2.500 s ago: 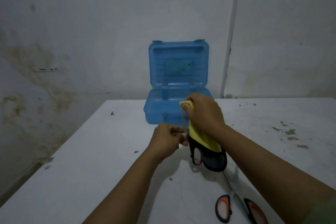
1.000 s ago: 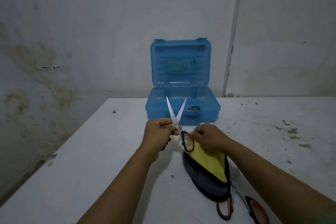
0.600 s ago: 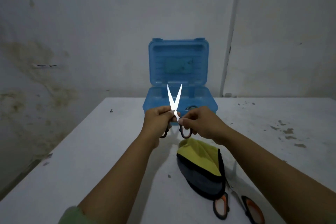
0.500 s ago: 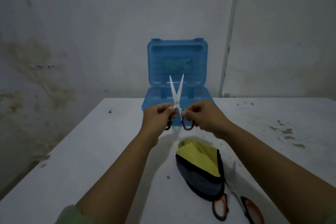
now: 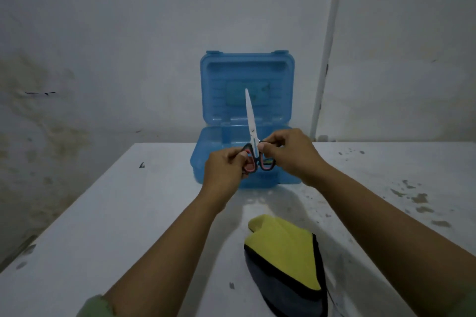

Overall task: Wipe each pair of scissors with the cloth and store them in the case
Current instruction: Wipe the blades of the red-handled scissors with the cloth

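One scissors, blades closed, I held upright by both handles before the open case; contents hidden; left hand and right hand fingers pinching.

Scissors betw. the fingers: silvery-white blades above the fingertips, black handle loops w/ pink-red inner lining. Case behind the fingers: translucent blue all over, w/ a greener-teal rectangular patch on the lid inside, above the blade tip. Cloth below the hands, well apart from the fingers: yellow face, dark grey-blue underside, black trim along the edge. Table under it all: white, w/ dark specks & grey-brown smudges to the right of the right-hand fingers. Wall: pale grey-white, brownish stains at left. Sleeve cuff: green.
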